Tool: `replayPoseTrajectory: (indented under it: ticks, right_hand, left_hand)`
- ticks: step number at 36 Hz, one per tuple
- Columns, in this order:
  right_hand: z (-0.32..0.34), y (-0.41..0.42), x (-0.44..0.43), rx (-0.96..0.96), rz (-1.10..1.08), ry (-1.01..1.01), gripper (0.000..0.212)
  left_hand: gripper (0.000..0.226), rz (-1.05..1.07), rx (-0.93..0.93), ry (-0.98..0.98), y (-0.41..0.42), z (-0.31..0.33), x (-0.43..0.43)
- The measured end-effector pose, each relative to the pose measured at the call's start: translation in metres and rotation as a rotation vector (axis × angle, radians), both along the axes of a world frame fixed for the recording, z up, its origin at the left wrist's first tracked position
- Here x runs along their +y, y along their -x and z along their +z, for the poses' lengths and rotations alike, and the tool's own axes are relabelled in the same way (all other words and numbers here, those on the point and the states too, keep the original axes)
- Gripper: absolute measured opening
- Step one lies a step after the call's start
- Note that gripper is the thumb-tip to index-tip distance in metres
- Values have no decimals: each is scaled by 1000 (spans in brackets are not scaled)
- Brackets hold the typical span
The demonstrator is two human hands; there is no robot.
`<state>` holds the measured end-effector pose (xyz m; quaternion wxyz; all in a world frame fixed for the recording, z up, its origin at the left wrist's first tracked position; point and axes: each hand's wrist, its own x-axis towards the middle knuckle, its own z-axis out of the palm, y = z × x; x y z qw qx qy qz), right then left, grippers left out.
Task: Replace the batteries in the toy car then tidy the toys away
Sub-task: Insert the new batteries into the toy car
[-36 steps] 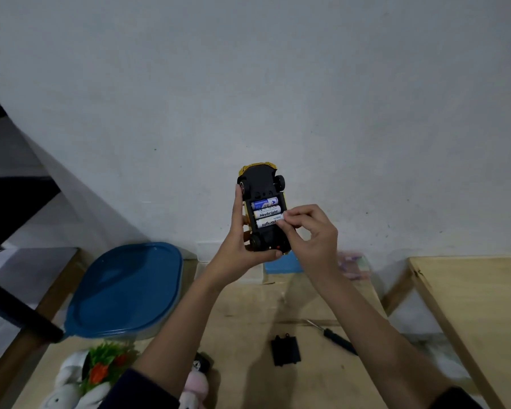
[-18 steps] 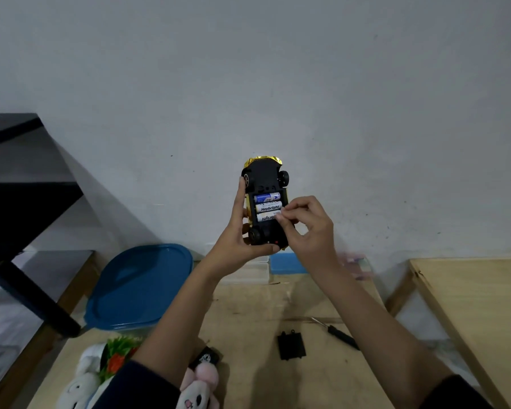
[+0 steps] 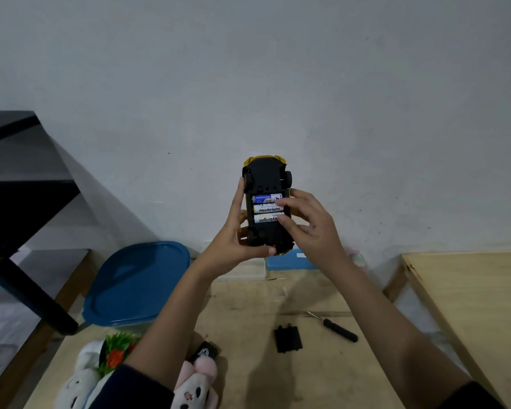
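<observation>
Head-worn view, near, facing wall (image 3: 248, 69), tilted down

The right ends of the batteries (image 3: 265, 208) are covered by fingers (image 3: 286, 203) of the right hand (image 3: 311, 231); the plush toys (image 3: 77, 388) are cut off by the near edge.
</observation>
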<state>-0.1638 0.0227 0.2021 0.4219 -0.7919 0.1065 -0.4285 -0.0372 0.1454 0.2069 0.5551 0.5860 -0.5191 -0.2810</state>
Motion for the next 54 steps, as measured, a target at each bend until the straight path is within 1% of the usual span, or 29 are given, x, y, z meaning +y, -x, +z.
replayPoseTrajectory:
  ticks: [3, 6, 12, 18, 22, 32, 37, 41, 46, 49, 54]
  right_hand:
    - [1, 0, 0, -5, 28, 1, 32]
    - [0, 1, -1, 20, 25, 13, 34]
    - [-3, 2, 1, -6, -36, 20, 34]
    - [-9, 1, 4, -2, -83, 0, 34]
    - [-11, 1, 6, -5, -108, -21, 35]
    - [-15, 5, 14, 47, -163, -67, 30]
    - [-18, 3, 14, 49, -179, -104, 28]
    - [-26, 4, 16, 59, -209, -118, 28]
    - [-38, 4, 15, 116, -176, -146, 29]
    - [-49, 4, 16, 135, -166, -166, 31]
    - [-73, 4, 20, 197, -140, -198, 32]
  left_hand:
    - [117, 1, 29, 6, 0, -1, 0]
    - [107, 23, 47, 13, 2, -3, -1]
    - [61, 125, 156, 64, 14, -5, -9]
    - [49, 219, 217, 96, 26, -5, -18]
    - [49, 263, 244, 108, 32, -7, -19]
    - [47, 353, 173, 112, 41, -22, -23]
    - [46, 382, 166, 102, 42, -32, -23]
    - [45, 377, 178, 99, 41, -40, -24]
    - [47, 352, 252, 97, 41, -47, -23]
    - [49, 313, 298, 56, 39, -54, -21]
    - [52, 227, 280, -60, 33, -78, -8]
